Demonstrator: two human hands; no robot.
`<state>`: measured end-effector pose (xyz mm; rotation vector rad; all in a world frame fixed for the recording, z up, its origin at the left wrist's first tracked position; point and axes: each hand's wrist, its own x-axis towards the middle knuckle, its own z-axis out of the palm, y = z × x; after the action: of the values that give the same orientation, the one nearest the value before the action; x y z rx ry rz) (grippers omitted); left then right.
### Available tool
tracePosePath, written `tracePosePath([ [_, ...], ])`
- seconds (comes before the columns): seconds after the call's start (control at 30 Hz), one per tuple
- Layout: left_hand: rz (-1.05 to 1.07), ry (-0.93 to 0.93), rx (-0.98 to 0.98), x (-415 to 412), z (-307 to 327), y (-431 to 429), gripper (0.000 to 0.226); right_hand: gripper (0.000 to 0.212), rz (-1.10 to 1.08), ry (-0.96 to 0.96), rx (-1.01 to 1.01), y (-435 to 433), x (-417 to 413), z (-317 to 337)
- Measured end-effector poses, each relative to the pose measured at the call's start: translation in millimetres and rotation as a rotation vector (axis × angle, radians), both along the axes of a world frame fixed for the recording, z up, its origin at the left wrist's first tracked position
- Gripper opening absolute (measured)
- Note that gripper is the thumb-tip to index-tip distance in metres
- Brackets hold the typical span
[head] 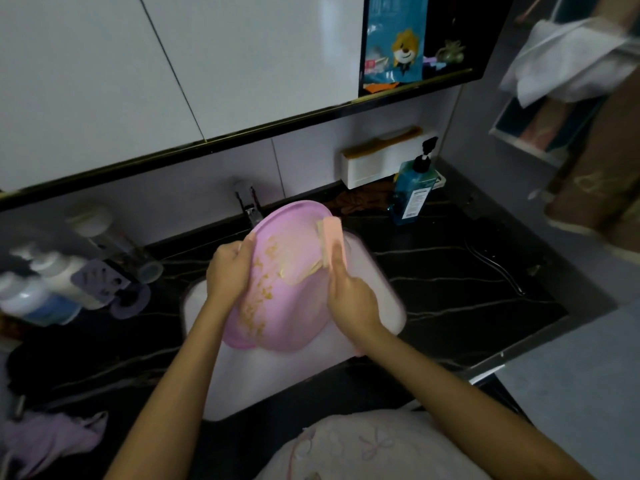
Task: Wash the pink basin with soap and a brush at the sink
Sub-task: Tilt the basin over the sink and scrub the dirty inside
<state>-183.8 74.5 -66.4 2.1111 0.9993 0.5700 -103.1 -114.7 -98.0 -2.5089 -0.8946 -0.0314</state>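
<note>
The pink basin (287, 299) is tilted on its edge over the white sink (242, 382), its inside smeared with yellowish streaks. My left hand (230, 271) grips the basin's left rim. My right hand (351, 296) holds a peach-coloured brush (331, 240) pressed against the inside of the basin near its upper right rim. The brush's bristle side is hidden against the basin.
A chrome tap (247, 202) stands behind the basin. A blue pump soap bottle (412, 192) and a white box (381, 161) sit at the back right of the black counter (467, 271). Bottles and a cup holder (69, 271) crowd the left; a purple cloth (48, 441) lies front left.
</note>
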Motion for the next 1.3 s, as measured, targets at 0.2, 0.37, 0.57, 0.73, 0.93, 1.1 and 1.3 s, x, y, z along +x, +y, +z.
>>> tracePosePath([
  [0.2,0.005,0.032,0.011,-1.9,1.7,2.2,0.053,0.058,0.165,0.078,0.162,18.1,1.7,-5.5],
  [0.37,0.013,0.031,0.009,-1.9,3.3,1.4,0.055,0.07,-0.014,0.377,0.188,-6.4,-22.8,-21.8],
  [0.57,0.006,0.02,-0.017,-3.4,3.8,3.2,0.055,0.06,0.047,0.351,0.299,16.5,3.9,0.4],
  [0.73,0.003,0.004,-0.034,-4.8,1.5,5.4,0.052,0.064,-0.195,0.699,0.304,11.0,-0.7,-16.2],
  [0.93,-0.008,-0.018,-0.049,-5.2,-1.0,6.0,0.054,0.076,0.154,0.653,0.208,24.2,-69.6,18.0],
  [1.1,0.007,-0.041,-0.154,-9.5,-6.5,15.4,0.051,0.081,0.233,0.366,0.0,33.7,-31.4,33.9],
  [1.3,-0.053,0.106,-0.113,-21.3,-1.7,14.5,0.053,0.066,0.146,0.23,-0.16,7.7,11.2,42.2],
])
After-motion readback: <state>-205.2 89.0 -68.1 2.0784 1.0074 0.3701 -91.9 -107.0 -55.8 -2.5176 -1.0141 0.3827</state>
